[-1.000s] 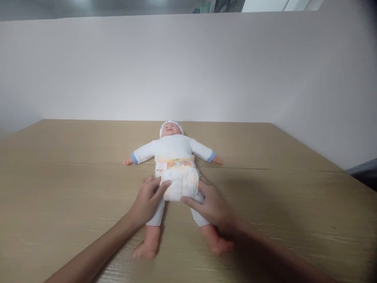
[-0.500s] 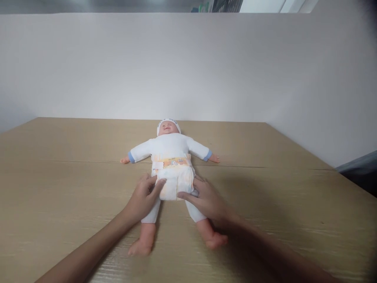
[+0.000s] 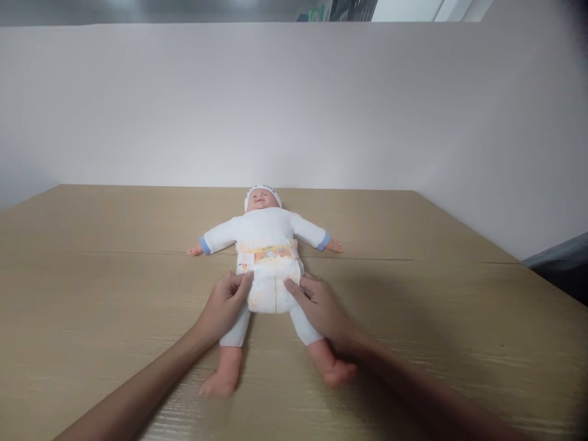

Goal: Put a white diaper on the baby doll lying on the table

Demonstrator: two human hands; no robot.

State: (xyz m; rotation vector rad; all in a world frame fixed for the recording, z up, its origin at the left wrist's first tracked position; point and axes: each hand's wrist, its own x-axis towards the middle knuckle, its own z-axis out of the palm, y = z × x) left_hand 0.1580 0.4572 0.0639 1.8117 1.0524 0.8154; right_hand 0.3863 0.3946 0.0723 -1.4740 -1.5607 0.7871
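A baby doll [image 3: 264,229] in a white top and cap lies on its back on the wooden table [image 3: 114,288], arms spread, bare feet toward me. It wears a white diaper [image 3: 271,285] with an orange printed waistband. My left hand [image 3: 225,306] pinches the diaper's left leg edge at the doll's hip, thumb on top. My right hand [image 3: 319,309] grips the diaper's right leg edge, thumb on the front, fingers curled round the doll's thigh.
A plain white partition wall [image 3: 294,104] stands right behind the table's far edge. The table's right edge runs diagonally, with a dark floor area [image 3: 563,266] beyond it.
Both thumbs have moved up from the diaper's lower front to its side leg edges. The doll has shifted slightly in view.
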